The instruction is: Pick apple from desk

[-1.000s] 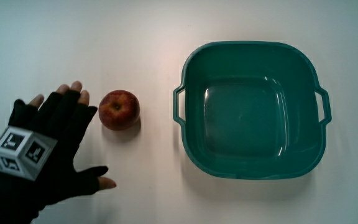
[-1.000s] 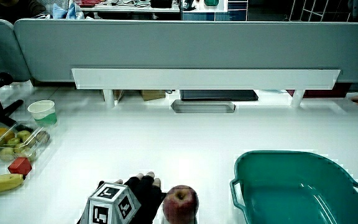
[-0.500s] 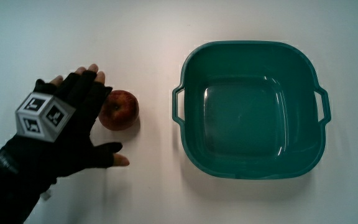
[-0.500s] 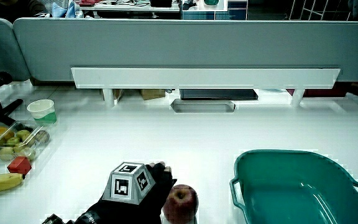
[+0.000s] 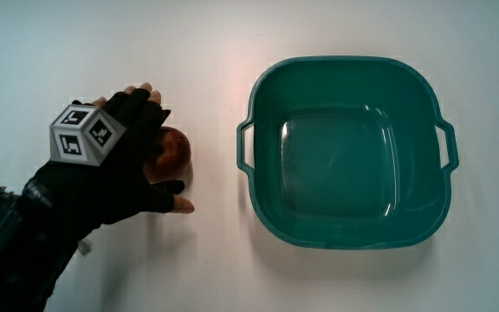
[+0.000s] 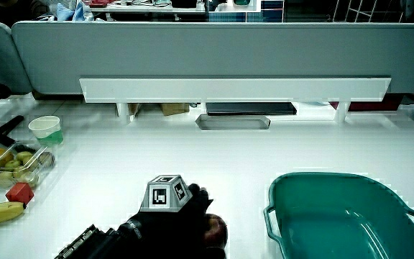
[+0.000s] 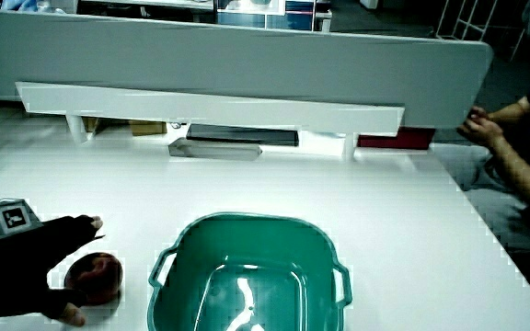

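The gloved hand (image 5: 119, 169) reaches over a red apple (image 5: 173, 152) resting on the white surface (image 5: 102, 52), beside an empty green basin (image 5: 350, 149). The fruit lies directly under the palm and outstretched fingers, on the side of the hand nearest the basin, with the thumb curving round the side of it nearer the person. The fingers are spread loosely across the apple and do not yet appear to clamp it; a side view (image 7: 88, 276) shows it sitting on the surface, unlifted.
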